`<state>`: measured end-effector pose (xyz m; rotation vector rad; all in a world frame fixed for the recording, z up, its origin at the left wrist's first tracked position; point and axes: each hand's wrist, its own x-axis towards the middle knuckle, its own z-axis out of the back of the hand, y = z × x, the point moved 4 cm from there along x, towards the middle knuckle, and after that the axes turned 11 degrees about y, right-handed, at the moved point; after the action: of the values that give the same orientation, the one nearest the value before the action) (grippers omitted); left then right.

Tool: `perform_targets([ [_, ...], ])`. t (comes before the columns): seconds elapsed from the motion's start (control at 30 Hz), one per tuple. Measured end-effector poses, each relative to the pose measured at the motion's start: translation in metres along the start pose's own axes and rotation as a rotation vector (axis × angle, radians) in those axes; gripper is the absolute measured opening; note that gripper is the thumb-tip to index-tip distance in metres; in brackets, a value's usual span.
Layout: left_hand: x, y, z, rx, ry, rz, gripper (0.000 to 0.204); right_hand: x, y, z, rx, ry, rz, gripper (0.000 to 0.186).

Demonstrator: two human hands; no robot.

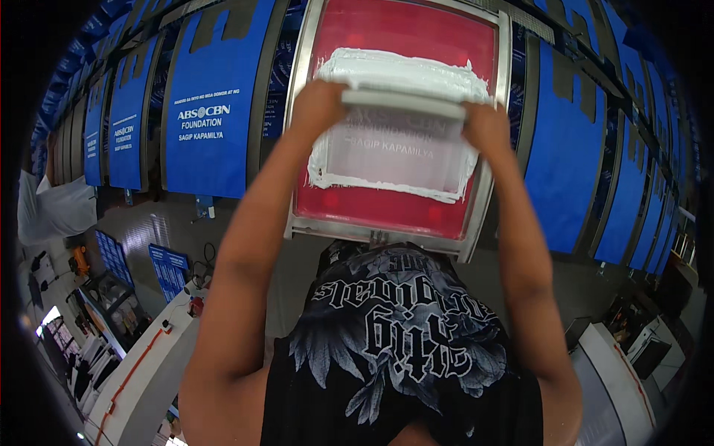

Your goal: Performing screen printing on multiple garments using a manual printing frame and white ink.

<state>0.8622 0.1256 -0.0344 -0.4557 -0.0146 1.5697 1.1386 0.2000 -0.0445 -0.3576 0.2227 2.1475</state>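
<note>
Both my arms reach forward over a screen-printing frame [503,44] with metal edges and red mesh [401,22]. A long, pale squeegee [405,103] lies crosswise over the mesh. My left hand [320,110] is closed around its left end, and my right hand [487,128] grips the right end. Thick white ink [398,65] is banked beyond the squeegee and rings the printing window. On the near side of the squeegee the window [401,160] looks thinly coated, with faint lettering showing through. Motion slightly blurs both hands, and the squeegee hides its own lower edge.
Blue printed panels on dark boards stand in rows to the left [212,89] and right [569,149] of the frame. White ledges with orange conduit run along the lower left [137,368] and lower right [613,364]. White plastic sheeting [56,208] hangs at far left.
</note>
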Motion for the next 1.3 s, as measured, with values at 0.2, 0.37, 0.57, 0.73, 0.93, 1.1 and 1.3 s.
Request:
perform_targets([
  [0.2, -0.029, 0.004, 0.009, -0.012, 0.180, 0.074, 0.035, -0.032, 0.015, 0.021, 0.157, 0.158, 0.017, 0.041],
  [0.37, -0.158, -0.018, -0.054, -0.190, -0.034, -0.214, 0.039, -0.157, 0.060, -0.032, 0.319, 0.090, 0.068, 0.039],
  [0.57, 0.022, 0.001, 0.014, -0.015, -0.057, -0.072, 0.035, 0.015, -0.011, 0.015, 0.043, 0.025, 0.019, 0.041],
  [0.73, -0.031, 0.005, 0.014, -0.010, 0.095, -0.053, 0.032, -0.038, 0.017, 0.027, 0.186, 0.186, 0.010, 0.036],
  [0.93, -0.132, -0.013, -0.048, -0.161, -0.068, -0.232, 0.027, -0.127, 0.053, -0.022, 0.242, 0.126, 0.012, 0.043],
  [1.1, 0.033, 0.004, 0.022, -0.006, 0.046, -0.030, 0.037, 0.019, -0.010, 0.021, 0.024, 0.007, 0.032, 0.039],
  [1.3, -0.070, 0.009, -0.009, -0.055, 0.169, -0.032, 0.038, -0.081, 0.038, 0.029, 0.153, 0.226, -0.023, 0.040],
])
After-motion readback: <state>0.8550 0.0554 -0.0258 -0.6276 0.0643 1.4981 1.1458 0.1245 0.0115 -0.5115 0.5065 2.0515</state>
